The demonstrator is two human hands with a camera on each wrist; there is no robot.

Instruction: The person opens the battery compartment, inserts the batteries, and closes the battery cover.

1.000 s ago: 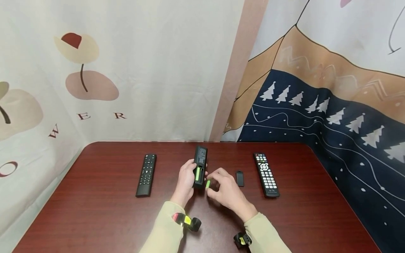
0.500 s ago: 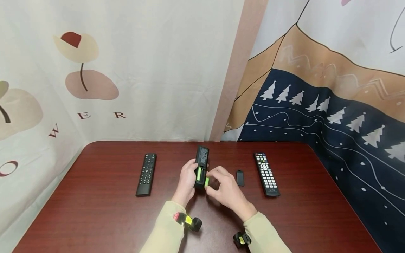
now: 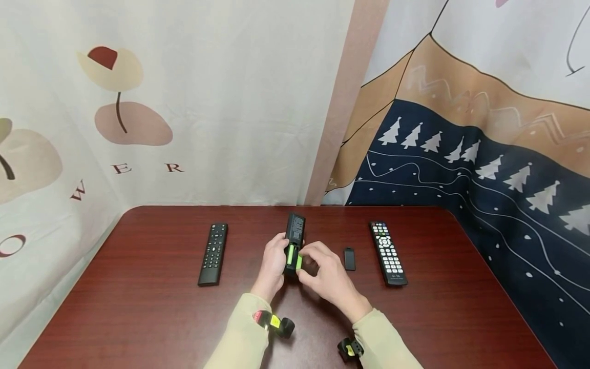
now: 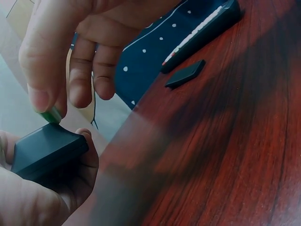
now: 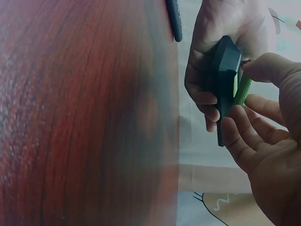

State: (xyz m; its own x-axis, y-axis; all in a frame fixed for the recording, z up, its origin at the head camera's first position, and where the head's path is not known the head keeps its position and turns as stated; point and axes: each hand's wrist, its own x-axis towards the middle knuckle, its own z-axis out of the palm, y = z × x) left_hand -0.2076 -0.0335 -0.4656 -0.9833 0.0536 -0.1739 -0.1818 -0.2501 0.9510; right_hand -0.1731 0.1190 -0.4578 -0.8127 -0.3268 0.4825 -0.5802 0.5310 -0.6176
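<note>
My left hand (image 3: 273,264) grips a black remote control (image 3: 296,228), its back facing up and its battery compartment uncovered. One green battery (image 3: 290,254) lies in the compartment's left side. Between thumb and fingers, my right hand (image 3: 328,271) pinches a second green battery (image 3: 299,262) at the remote's right edge. From the right wrist view, that green battery (image 5: 242,90) is tilted against the open back of the remote (image 5: 227,70). The left wrist view shows the battery's end (image 4: 51,116) just over the remote's lower end (image 4: 49,148).
A small black battery cover (image 3: 350,259) lies right of my right hand. Farther right is a black remote with white buttons (image 3: 388,253); another black remote (image 3: 213,254) lies to the left. All rest on the dark red wooden table (image 3: 152,287), with curtains behind.
My right hand has moved slightly left, bringing the pinched battery from beside the remote to its right edge over the compartment. The left hand and remote have shifted slightly right.
</note>
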